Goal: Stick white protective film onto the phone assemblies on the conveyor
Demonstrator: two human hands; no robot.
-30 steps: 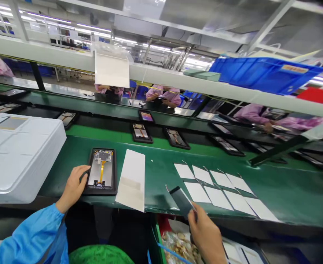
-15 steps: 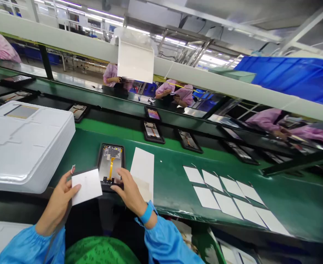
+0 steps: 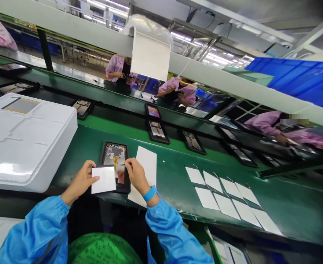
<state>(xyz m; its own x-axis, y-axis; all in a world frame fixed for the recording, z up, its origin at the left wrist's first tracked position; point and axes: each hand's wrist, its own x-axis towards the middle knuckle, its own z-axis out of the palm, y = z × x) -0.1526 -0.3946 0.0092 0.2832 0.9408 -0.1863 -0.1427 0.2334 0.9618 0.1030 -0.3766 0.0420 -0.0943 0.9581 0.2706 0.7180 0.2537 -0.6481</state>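
My left hand (image 3: 81,179) pinches a flat white battery (image 3: 103,180) by its left edge, holding it over the lower left part of an open tablet (image 3: 109,154). The tablet lies in a black frame, its circuit board at the top and a shiny metal plate below. My right hand (image 3: 137,175) is at the tablet's right side, thumb and forefinger closed on the free end of an orange ribbon cable (image 3: 115,162), which is bent up from the plate. A white sheet (image 3: 147,165) lies beside the tablet, partly behind my right hand.
Several flat white batteries (image 3: 215,200) with short leads lie in two rows on the green bench (image 3: 175,179). A stack of white plastic trays (image 3: 26,146) stands at left. Beyond, tablets in black frames (image 3: 158,131) sit along the line. Co-workers in pink (image 3: 177,90) sit opposite.
My left hand has brought the battery right, over the tablet's lower part. My right hand has closed on the ribbon cable and lifted its lower end, which lay flat before.
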